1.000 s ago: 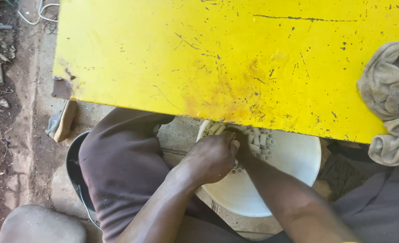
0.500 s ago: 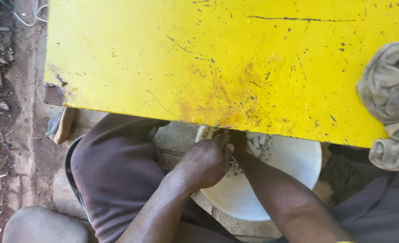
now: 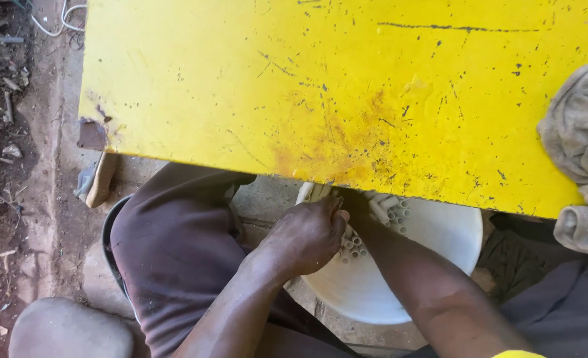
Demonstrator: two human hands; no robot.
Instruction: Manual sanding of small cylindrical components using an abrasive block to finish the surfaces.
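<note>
Under left grip (image 3: 307, 235): white tubes (image 3: 355, 246).

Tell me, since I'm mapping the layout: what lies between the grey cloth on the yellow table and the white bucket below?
In the head view, only the yellow table edge separates the grey cloth from the white bucket; the cloth overhangs that edge.

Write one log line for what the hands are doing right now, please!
left hand: on small white tubes in white bucket | right hand: hidden under yellow table | grey cloth: on table edge
</note>
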